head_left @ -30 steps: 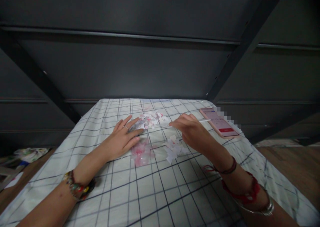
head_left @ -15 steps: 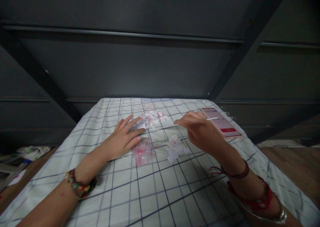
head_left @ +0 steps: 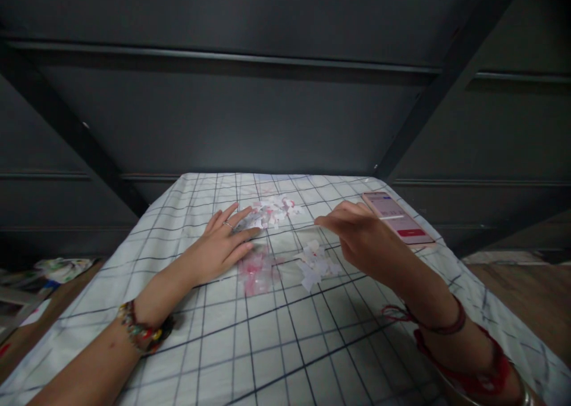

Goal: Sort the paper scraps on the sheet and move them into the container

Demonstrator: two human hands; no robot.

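A: We see the left hand (head_left: 220, 248) lying flat, palm down, on the checked cloth (head_left: 267, 340) just left of the frame's centre. Its fingers (head_left: 238, 217) are spread open and hold nothing; their tips touch the near edge of the far pile of paper scraps (head_left: 272, 211).

B: We agree. The right hand (head_left: 363, 239) hovers right of centre, above the cloth. Its thumb and forefinger are pinched shut on a thin white stick (head_left: 390, 218), which points toward the right of the frame, over the phone (head_left: 397, 217).

A: We count 2 more clusters in the middle of the frame: a pink, translucent patch (head_left: 254, 272) just below the left fingertips, and a near pile of white scraps (head_left: 314, 263) under and left of the right hand.

B: The phone lies face up on the cloth at centre right, its screen lit pink with a red bar. We cannot tell whether the stick touches it.

A: A beaded bracelet (head_left: 143, 334) sits on the left wrist, lower left. Red cords (head_left: 446, 325) circle the right wrist, lower right.
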